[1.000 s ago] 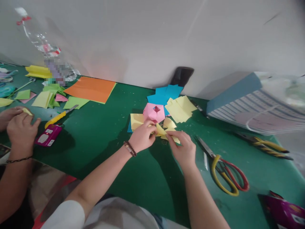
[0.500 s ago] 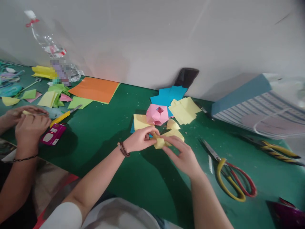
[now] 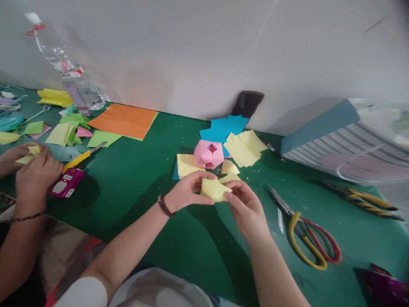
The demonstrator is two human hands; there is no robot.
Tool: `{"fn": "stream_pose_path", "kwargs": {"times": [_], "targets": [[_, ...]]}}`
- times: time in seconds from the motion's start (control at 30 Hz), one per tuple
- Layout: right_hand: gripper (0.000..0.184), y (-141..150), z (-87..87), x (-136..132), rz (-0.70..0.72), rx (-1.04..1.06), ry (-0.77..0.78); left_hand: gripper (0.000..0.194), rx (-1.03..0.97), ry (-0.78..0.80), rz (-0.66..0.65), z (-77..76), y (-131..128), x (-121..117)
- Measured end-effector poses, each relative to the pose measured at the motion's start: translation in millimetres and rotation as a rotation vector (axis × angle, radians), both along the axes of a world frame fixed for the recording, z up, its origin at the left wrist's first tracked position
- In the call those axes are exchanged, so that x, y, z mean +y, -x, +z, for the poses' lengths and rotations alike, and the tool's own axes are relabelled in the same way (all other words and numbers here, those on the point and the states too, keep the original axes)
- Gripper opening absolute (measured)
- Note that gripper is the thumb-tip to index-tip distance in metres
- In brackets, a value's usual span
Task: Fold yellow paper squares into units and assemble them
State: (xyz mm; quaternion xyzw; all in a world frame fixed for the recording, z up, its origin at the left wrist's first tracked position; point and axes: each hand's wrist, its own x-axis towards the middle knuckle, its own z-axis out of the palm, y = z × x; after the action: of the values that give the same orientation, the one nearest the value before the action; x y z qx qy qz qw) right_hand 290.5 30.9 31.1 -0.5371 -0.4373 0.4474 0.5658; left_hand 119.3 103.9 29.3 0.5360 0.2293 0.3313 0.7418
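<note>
1. My left hand [image 3: 187,192] curls around the left end of a folded piece of yellow paper [image 3: 213,190], fingers above, thumb below. My right hand [image 3: 248,209] pinches its pointed right tip between thumb and fingers.
2. The piece is raised over the green surface [image 3: 159,245], just on my side of the pink paper shape [image 3: 208,155]. If I lower it carelessly, I judge my knuckles could knock that hollow shape and dent it.
3. Paper this thin probably creases easily: too hard a pinch from the right could crush the tip, and pulling my hands apart could tear a fold or spring it loose.
4. A small yellow piece [image 3: 229,167] lies close behind my fingers, near the yellow sheets [image 3: 246,148]; a sleepy wrist might sweep it aside.
5. The scissors [image 3: 302,238] rest to the right of my right hand, apart from it. Swinging that forearm outward without looking could bump them.
</note>
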Motion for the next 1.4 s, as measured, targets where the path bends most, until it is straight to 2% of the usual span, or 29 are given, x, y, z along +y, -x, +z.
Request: {"fn": "stream_pose_path", "kwargs": {"times": [0.1,0.23,0.3,0.4,0.43,0.5,0.57,0.63,0.77,0.83,0.93,1.0,1.07,1.23,1.3,1.4], "targets": [[0.021,-2.5,1.1,-0.1,-0.002,-0.08,-0.044,0.062,0.003,0.065,0.082,-0.7,-3.2,0.1],[0.016,-10.6,5.2,-1.2,0.037,-0.375,-0.116,0.07,-0.04,0.148,0.121,-2.0,-3.6,2.8],[0.026,-14.4,9.3,-3.0,0.054,-0.539,-0.175,0.073,-0.039,0.18,0.096,-2.5,-2.7,3.4],[0.05,-15.8,17.4,-6.9,0.136,-0.731,-0.251,0.087,-0.009,0.219,-0.011,-2.7,-1.6,1.7],[0.05,-15.1,20.1,-8.1,0.181,-0.778,-0.264,0.092,0.004,0.234,-0.045,-2.7,-1.8,0.5],[0.039,-13.9,24.2,-10.1,0.254,-0.83,-0.272,0.095,0.029,0.274,-0.088,-2.6,-3.5,-2.3],[0.027,-16.0,26.5,-11.2,0.272,-0.83,-0.26,0.091,0.037,0.319,-0.094,-2.5,-7.1,-5.0],[0.022,-24.2,26.7,-12.0,0.227,-0.795,-0.235,0.081,0.025,0.339,-0.07,-2.2,-12.1,-6.7],[0.032,-55.3,19.1,-11.3,-0.045,-0.579,-0.117,0.058,-0.009,0.309,0.046,-2.3,-21.1,-6.2],[0.037,-69.1,10.7,-7.5,-0.202,-0.457,-0.055,0.046,-0.033,0.36,0.082,-3.1,-24.7,-4.9],[0.036,-78.0,-4.4,2.4,-0.251,-0.329,0.004,0.034,0.011,0.386,0.141,-5.8,-30.0,-4.2],[0.036,-78.0,-12.9,8.8,-0.274,-0.265,0.025,0.033,0.133,0.255,0.193,-8.6,-34.2,-5.3],[0.039,-77.2,-18.9,12.7,-0.271,-0.259,0.045,0.036,0.274,0.028,0.231,-12.3,-39.0,-7.3],[0.047,-81.0,-25.9,12.9,-0.15,-0.46,0.071,0.048,0.516,-0.568,0.269,-25.3,-55.1,-9.2],[0.046,-82.1,-26.4,12.8,-0.124,-0.507,0.059,0.052,0.556,-0.704,0.262,-30.2,-61.4,-8.5],[0.041,-80.8,-24.9,13.2,-0.116,-0.532,0.062,0.048,0.565,-0.778,0.265,-33.7,-67.0,-8.0]]}}
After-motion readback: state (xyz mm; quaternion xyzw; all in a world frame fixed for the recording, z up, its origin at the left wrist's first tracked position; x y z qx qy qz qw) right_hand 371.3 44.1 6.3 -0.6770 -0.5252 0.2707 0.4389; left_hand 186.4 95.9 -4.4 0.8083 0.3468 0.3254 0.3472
